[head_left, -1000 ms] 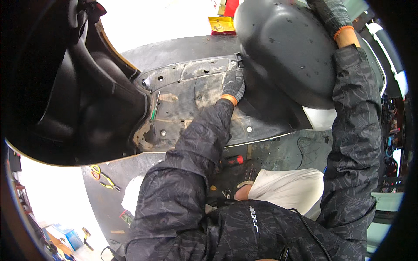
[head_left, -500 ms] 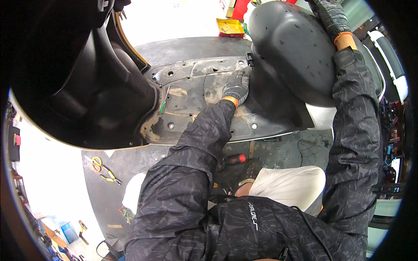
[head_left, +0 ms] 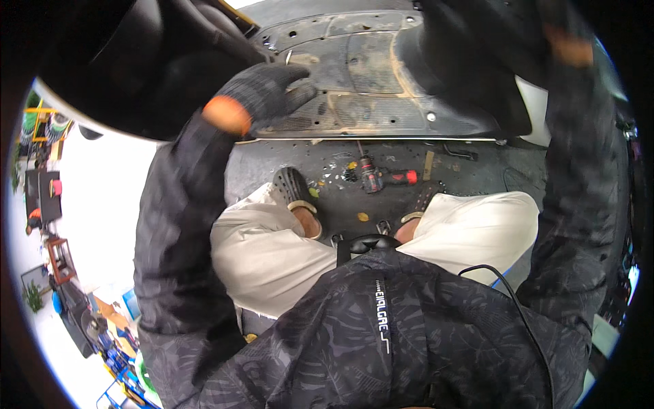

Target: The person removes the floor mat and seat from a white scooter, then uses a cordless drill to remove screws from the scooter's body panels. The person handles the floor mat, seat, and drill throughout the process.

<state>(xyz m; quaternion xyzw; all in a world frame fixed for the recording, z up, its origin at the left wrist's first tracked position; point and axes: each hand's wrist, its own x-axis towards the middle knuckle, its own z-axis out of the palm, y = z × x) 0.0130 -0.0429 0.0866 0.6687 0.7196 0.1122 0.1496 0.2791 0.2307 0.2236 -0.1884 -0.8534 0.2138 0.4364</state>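
My left hand (head_left: 266,92), in a dark knit glove with orange cuff, hovers over or rests on the left part of the dirty scooter footboard (head_left: 371,65); its fingers are apart with nothing visible in them. Beside its fingertips shows a thin pale shaft (head_left: 289,57), mostly hidden. My right hand (head_left: 562,24), gloved too, is a dark blur at the top right by the black plastic body part (head_left: 470,61); its fingers and any hold are unclear. A curved black front panel (head_left: 129,68) fills the upper left.
On the dark floor (head_left: 484,174) below the footboard lie a drill (head_left: 378,177) with a red-tipped base, a black bracket-like piece (head_left: 460,153) and small debris. My feet in clogs (head_left: 293,191) are beside them. Cluttered shelving and tools (head_left: 48,194) line the far left.
My left hand has left the right part of the footboard and moved left. My view has shifted, so the scooter parts sit higher. My right hand is now blurred at the top right.
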